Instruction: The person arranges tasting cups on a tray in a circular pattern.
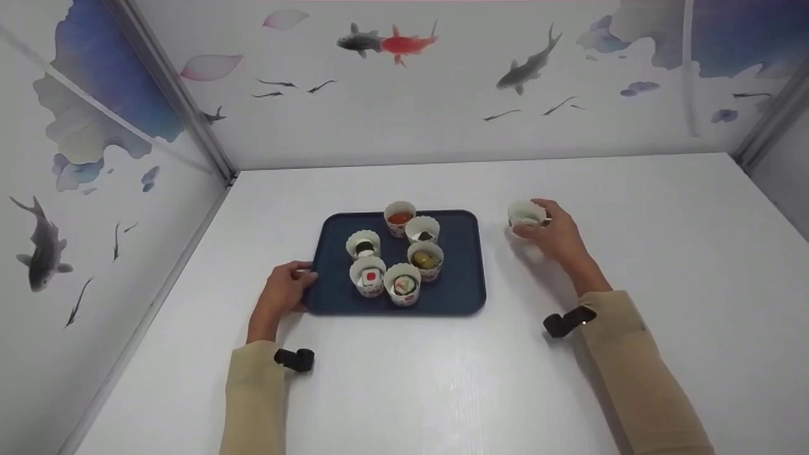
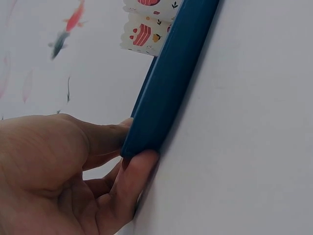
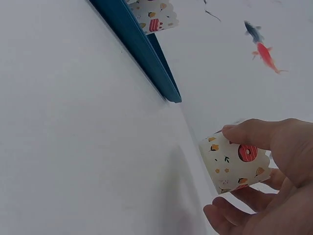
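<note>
A dark blue tray lies on the white table, bearing several scalloped paper cups with small foods. Among them are a cup with orange-red filling, one with yellow-green pieces, a sushi-roll cup and a cup with a white, red-centred piece. My left hand grips the tray's left edge, thumb on the rim and fingers beneath in the left wrist view. Right of the tray, my right hand holds another printed paper cup between thumb and fingers, apart from the tray. Its contents are unclear.
The white table meets a back wall printed with fish and petals. A similar panel stands along the left side. Each sleeve cuff carries a small black wrist camera.
</note>
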Tool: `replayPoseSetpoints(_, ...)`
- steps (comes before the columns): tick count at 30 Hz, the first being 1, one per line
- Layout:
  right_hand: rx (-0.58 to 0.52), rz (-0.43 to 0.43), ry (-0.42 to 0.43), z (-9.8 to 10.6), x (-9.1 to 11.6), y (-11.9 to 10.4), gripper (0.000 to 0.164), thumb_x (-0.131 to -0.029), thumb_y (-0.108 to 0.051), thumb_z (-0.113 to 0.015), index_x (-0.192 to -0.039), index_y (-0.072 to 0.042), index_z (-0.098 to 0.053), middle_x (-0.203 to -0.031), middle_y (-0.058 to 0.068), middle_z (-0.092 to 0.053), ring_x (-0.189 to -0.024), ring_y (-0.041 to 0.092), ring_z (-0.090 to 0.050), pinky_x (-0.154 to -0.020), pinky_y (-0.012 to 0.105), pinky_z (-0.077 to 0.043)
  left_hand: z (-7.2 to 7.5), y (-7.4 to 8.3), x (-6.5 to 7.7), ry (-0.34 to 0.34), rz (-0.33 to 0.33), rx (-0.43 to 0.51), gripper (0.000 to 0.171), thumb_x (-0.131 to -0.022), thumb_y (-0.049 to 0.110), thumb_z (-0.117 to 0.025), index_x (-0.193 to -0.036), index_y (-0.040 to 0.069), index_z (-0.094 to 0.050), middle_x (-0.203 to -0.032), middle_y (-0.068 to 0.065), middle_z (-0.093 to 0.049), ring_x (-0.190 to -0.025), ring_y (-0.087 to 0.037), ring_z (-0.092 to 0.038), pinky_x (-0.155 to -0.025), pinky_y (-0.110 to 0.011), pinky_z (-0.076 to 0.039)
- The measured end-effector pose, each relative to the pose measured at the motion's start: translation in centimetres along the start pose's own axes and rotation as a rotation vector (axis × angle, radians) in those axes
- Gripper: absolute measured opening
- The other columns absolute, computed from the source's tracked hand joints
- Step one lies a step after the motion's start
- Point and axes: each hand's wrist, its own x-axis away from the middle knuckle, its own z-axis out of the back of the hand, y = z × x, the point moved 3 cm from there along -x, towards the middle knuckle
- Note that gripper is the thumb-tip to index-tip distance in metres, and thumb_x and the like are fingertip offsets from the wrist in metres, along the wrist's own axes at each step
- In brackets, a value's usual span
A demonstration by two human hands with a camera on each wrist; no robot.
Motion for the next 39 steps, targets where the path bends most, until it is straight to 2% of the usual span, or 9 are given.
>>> replayPoseSetpoints(6, -0.021, 0.022, 0.005, -0.3, 0.3, -0.7, 0.079, -0.094, -0.025, -0.070, -0.158, -0.010, -0.027, -0.154, 0.023, -0.038, -0.139, 0.039, -0.041, -0.110, 0.048, -0.041, 0.0, -0.3, -0.1, 0.012, -0.011, -0.016, 0.044, -0.105, 0.018, -0.051, -0.146, 0.002, -0.049, -0.125, -0.024, -0.061, -0.093, -0.023, -0.065, -0.061, -0.028, -0.058)
replayPoseSetpoints(15, -0.018, 0.110, 0.042, -1.0, 0.9, -2.1, 0.075, -0.091, -0.029, -0.074, -0.154, -0.012, -0.036, -0.144, 0.020, -0.048, -0.131, 0.034, -0.049, -0.096, 0.038, -0.046, 0.0, -0.1, -0.2, 0.029, -0.019, -0.040, 0.043, -0.104, 0.018, -0.052, -0.144, 0.001, -0.051, -0.124, -0.025, -0.062, -0.096, -0.025, -0.065, -0.061, -0.028, -0.058)
replayPoseSetpoints(26, -0.013, 0.197, 0.031, -2.7, 1.4, -3.3, 0.073, -0.091, -0.026, -0.075, -0.152, -0.013, -0.038, -0.142, 0.016, -0.050, -0.131, 0.034, -0.050, -0.095, 0.040, -0.050, 0.1, 0.0, -0.1, 0.013, -0.029, -0.030, 0.044, -0.105, 0.018, -0.052, -0.145, 0.001, -0.049, -0.124, -0.025, -0.060, -0.094, -0.023, -0.065, -0.061, -0.029, -0.059)
replayPoseSetpoints(31, 0.034, 0.202, 0.013, -3.2, 1.7, -3.4, 0.073, -0.092, -0.027, -0.074, -0.153, -0.013, -0.037, -0.143, 0.017, -0.050, -0.132, 0.035, -0.051, -0.097, 0.044, -0.051, 0.0, -0.1, -0.1, 0.015, -0.018, -0.043, 0.043, -0.104, 0.018, -0.052, -0.144, 0.002, -0.050, -0.126, -0.025, -0.061, -0.096, -0.024, -0.065, -0.062, -0.028, -0.058)
replayPoseSetpoints(39, 0.021, 0.225, 0.036, -3.7, 2.1, -3.9, 0.069, -0.092, -0.025, -0.073, -0.151, -0.012, -0.040, -0.142, 0.017, -0.052, -0.129, 0.035, -0.052, -0.095, 0.043, -0.052, 0.0, 0.0, -0.3, 0.005, -0.007, -0.019, 0.044, -0.105, 0.018, -0.052, -0.146, 0.002, -0.049, -0.128, -0.025, -0.060, -0.094, -0.023, -0.065, -0.060, -0.029, -0.059)
